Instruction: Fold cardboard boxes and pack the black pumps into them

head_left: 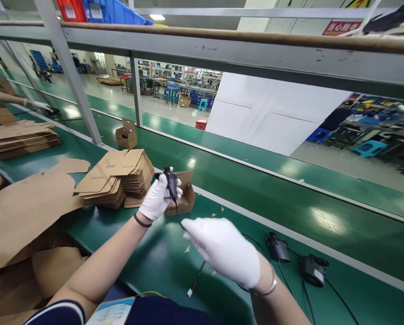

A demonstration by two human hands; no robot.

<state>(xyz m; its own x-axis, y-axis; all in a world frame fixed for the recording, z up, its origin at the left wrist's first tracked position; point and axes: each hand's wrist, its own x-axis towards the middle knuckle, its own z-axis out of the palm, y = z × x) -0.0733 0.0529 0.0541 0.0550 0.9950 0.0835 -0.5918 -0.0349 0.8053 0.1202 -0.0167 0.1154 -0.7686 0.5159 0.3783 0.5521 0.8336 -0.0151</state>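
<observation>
My left hand (158, 197), in a white glove, is closed around a small black power adapter (171, 182) held above an open little cardboard box (185, 198). A thin cable hangs from the adapter toward my right hand (222, 248), also gloved, whose fingers are drawn together around the cable; its loose end with a white plug (190, 293) lies on the green table (263, 194). Two more black adapters (278, 248) (314, 269) with cables rest on the table to the right.
A stack of flat cardboard blanks (121, 178) sits left of the box, another stack (21, 137) farther left, large brown sheets (26, 207) at the near left. An assembled box (126, 134) stands by a metal post (70, 72). Another person's gloved hand (41, 106) reaches in at far left.
</observation>
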